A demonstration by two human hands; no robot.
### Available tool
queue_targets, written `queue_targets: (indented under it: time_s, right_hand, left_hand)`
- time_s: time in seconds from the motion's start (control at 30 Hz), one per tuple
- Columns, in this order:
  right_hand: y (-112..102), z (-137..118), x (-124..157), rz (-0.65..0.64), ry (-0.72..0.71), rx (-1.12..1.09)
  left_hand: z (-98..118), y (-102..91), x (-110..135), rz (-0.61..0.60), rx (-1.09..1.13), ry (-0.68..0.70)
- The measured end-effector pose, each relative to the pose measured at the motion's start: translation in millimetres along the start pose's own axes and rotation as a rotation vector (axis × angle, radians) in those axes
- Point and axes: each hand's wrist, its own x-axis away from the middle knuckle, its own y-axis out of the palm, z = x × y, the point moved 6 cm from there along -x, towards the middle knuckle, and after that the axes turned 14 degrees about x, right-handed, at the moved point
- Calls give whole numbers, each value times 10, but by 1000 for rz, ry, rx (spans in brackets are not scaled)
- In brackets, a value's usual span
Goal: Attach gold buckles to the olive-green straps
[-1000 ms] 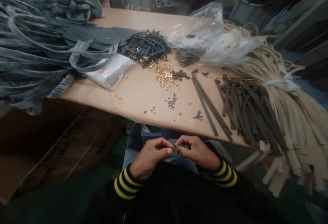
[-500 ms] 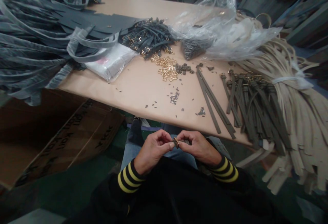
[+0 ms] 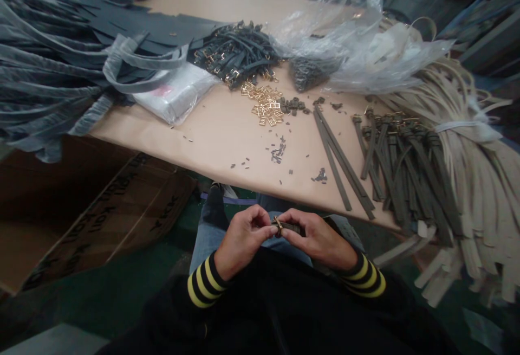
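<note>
Above my lap, just off the table's front edge, both hands pinch one small olive-brown strap (image 3: 291, 228) that carries a gold buckle (image 3: 278, 225). My left hand (image 3: 248, 237) has thumb and forefinger closed on its buckle end. The fingers of my right hand (image 3: 319, 237) grip the strap just right of the buckle; the rest of the strap is hidden by that hand. On the table lie two loose flat olive straps (image 3: 343, 162) and a heap of buckled olive straps (image 3: 406, 170). Gold buckles (image 3: 266, 105) and small brown loops (image 3: 293, 105) form piles farther back.
Small metal clips (image 3: 278, 150) lie scattered near the front of the table (image 3: 211, 143). Dark buckled straps (image 3: 238, 54), a plastic bag (image 3: 357, 46) and a wrapped packet (image 3: 174, 92) sit behind. Beige strips (image 3: 479, 170) hang at right; a cardboard box (image 3: 101, 214) stands lower left.
My right hand has shifted slightly right, and more of the strap now shows between its fingers. The buckle has turned a little. My left hand stays nearly in place.
</note>
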Motion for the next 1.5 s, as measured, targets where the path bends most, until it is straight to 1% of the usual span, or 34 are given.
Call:
queue_targets:
  time_s: [0.07, 0.17, 0.27, 0.33, 0.37, 0.43, 0.5, 0.57, 0.63, 0.67, 0.77, 0.83, 0.9, 1.03, 1.1, 1.2, 1.33, 1.4, 1.5]
  right_hand:
    - [3, -4, -4, 5, 7, -11]
    - [22, 11, -14, 6, 25, -34]
    - [53, 38, -16, -15, 43, -71]
    - [60, 37, -12, -21, 35, -86]
    - [56, 29, -10, -17, 26, -79]
    - [44, 5, -8, -8, 8, -42]
    - [35, -19, -10, -8, 0, 4]
    - [33, -45, -15, -14, -11, 41]
    - [39, -68, -23, -23, -28, 59]
    - [49, -74, -26, -30, -31, 57]
    - [92, -34, -30, -34, 16, -11]
    - [105, 19, -26, -8, 67, -62]
    - [109, 43, -20, -2, 80, -51]
    - [88, -18, -21, -71, 26, 64]
    - [60, -51, -28, -93, 30, 36]
    - [31, -64, -33, -106, 76, -33]
    - [13, -41, -25, -85, 118, -11]
    - [9, -26, -27, -63, 136, 7]
    - [4, -21, -41, -16, 162, 42]
  left_hand:
    - [36, -4, 18, 26, -67, 36]
    - [136, -2, 67, 63, -219, 155]
    - [235, 45, 119, 16, -354, 280]
    - [257, 66, 132, -25, -375, 305]
    - [252, 64, 129, -33, -366, 295]
    - [201, 43, 101, -32, -307, 225]
    - [111, 15, 60, -30, -165, 110]
    - [14, 4, 25, -49, 26, -10]
    - [-47, 14, 0, -90, 163, -92]
    - [-60, 21, -9, -116, 188, -112]
    - [-67, 16, -32, -151, 165, -124]
    - [-66, -3, -40, -136, 156, -125]
    - [-65, -15, -37, -126, 176, -134]
    - [-58, 21, -9, -178, 297, -158]
    - [-58, 46, 2, -200, 388, -169]
    - [-56, 70, 12, -195, 503, -174]
    - [-51, 100, 35, -192, 575, -226]
    - [-52, 97, 40, -170, 572, -246]
    - [-59, 72, 24, -130, 524, -229]
